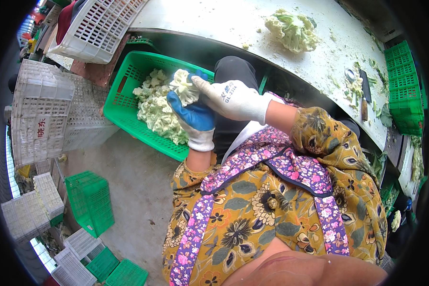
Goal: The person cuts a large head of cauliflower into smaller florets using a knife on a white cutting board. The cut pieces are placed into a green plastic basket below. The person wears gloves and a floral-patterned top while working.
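Note:
Both my hands wear white knit gloves; a blue-coated palm shows on the left one. My left hand [196, 116] cups a cauliflower floret cluster [184, 87] from below, thumb at its near side. Against the cluster's right side, my right hand [232, 98] closes its fingers and thumb. Whether those fingers also hold a small tool is hidden. Under the hands a green plastic crate [123, 119] is tilted beside my knee. Cut cauliflower florets [161, 116] fill much of it.
On the white worktable [214, 21] lie a trimmed cauliflower head [293, 32], a wooden-handled knife [365, 93], a tape-like ring [350, 74] and scraps. Green crates [404, 89] are stacked at right. White crates [43, 111] and a green crate [89, 202] stand at left.

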Tool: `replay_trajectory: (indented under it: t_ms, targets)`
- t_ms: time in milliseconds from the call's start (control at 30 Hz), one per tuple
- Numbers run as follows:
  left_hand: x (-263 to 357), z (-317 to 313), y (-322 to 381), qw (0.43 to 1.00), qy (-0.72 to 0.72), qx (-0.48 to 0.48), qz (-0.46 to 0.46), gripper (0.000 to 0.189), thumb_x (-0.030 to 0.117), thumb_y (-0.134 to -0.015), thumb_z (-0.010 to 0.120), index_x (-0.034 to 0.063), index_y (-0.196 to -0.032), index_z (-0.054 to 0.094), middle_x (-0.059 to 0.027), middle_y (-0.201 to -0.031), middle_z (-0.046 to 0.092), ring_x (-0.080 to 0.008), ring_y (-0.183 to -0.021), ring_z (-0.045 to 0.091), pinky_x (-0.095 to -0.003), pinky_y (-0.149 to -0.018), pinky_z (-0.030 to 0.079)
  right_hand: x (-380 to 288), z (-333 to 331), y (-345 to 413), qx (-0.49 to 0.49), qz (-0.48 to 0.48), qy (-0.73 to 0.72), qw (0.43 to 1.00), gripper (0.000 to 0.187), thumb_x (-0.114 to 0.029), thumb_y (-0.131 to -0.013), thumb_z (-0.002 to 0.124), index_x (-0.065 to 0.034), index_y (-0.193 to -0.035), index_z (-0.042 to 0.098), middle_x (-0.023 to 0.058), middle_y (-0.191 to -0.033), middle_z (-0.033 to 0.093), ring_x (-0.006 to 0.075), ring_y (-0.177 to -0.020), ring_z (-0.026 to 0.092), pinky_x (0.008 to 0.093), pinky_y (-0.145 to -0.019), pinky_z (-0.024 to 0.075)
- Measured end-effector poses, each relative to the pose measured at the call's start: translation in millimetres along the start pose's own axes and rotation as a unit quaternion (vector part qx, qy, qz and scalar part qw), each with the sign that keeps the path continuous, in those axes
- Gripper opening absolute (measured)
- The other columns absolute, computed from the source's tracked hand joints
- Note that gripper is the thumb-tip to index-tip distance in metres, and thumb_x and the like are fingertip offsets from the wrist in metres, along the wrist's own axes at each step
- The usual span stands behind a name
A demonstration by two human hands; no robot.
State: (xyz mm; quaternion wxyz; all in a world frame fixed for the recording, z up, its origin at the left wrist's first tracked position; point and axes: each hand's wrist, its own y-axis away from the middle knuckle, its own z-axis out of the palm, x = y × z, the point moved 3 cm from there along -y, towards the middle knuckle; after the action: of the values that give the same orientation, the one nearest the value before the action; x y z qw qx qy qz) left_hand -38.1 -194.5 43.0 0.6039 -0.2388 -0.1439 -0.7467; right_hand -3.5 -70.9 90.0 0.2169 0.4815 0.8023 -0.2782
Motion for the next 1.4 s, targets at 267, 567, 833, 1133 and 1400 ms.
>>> replay_trajectory:
  t_ms: [267,567,833,1133,1400]
  targets:
    - [43,-105,19,0.99,0.078,0.099,-0.066,0.074,0.049,-0.099,0.044,-0.0036,-0.151,0.033,-0.0212,-0.155,0.038,-0.0352,-0.141,0.04,-0.0471,-0.12,0.028,9,27,-34,-0.139,0.216,-0.373,0.891,0.078,-0.047,-0.095,0.054,-0.0002,-0.153,0.028,0.0224,-0.119,0.062,0.0243,-0.076,0.065,0.0374,-0.052,0.0518]
    - [-4,10,17,0.945,0.203,0.016,-0.257,0.085,0.057,-0.1,0.047,0.0026,-0.158,0.015,-0.0266,-0.162,0.018,-0.047,-0.148,0.02,-0.0527,-0.123,0.022,153,-134,108,0.18,0.395,0.058,0.899,0.044,-0.035,-0.102,0.047,-0.0049,-0.133,0.047,0.0245,-0.097,0.067,0.0393,-0.09,0.067,0.0452,-0.083,0.0519]
    - [-142,101,-109,0.932,-0.137,-0.142,-0.305,0.067,0.034,-0.099,0.061,0.011,-0.151,0.026,-0.0177,-0.159,0.017,-0.0483,-0.131,0.045,-0.0549,-0.101,0.051,153,-136,104,0.19,0.42,0.107,0.881,0.039,-0.028,-0.101,0.045,0.0009,-0.127,0.045,0.0305,-0.106,0.065,0.0474,-0.094,0.064,0.0517,-0.082,0.0499]
    - [-197,113,-147,0.93,-0.309,-0.107,-0.167,0.047,0.004,-0.09,0.07,0.0106,-0.131,0.048,-0.013,-0.122,0.06,-0.026,-0.099,0.064,-0.0418,-0.073,0.063,152,-128,73,0.098,0.453,0.01,0.886,0.029,-0.018,-0.094,0.049,0.0026,-0.112,0.059,0.0271,-0.104,0.069,0.0394,-0.097,0.069,0.0459,-0.086,0.053]
    - [-142,93,-97,0.938,-0.059,-0.186,-0.286,0.036,0.026,-0.101,0.055,0.0124,-0.133,0.05,-0.0127,-0.131,0.056,-0.0284,-0.116,0.061,-0.0447,-0.091,0.058,94,-132,112,0.224,0.312,0.058,0.921,0.047,-0.039,-0.101,0.048,-0.0016,-0.13,0.05,0.025,-0.108,0.068,0.0399,-0.104,0.066,0.0448,-0.09,0.0507]
